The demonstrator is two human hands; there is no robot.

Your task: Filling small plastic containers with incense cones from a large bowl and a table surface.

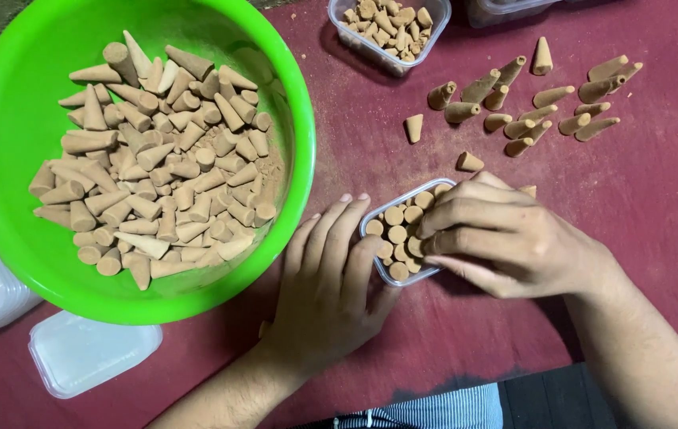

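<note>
Both hands on small clear tray, packing brown cones upright.
Left hand (331,286) lies flat, fingers loose, steadying the tray (370,222) at its left edge on the red table (641,206); right hand (506,238) curls over it, fingertips pressing cones (397,230) in, gripping nothing I can see. Tray looks nearly full; next probably another from the loose cones (529,111) beyond. Green bowl (5,159) sits left.

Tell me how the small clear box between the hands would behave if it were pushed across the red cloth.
The small clear box looks thin-walled, so it may flex under the left hand and right hand. Packed with upright cones, it probably slides rather than tips. It is open-topped, so a jolt could spill them.
</note>
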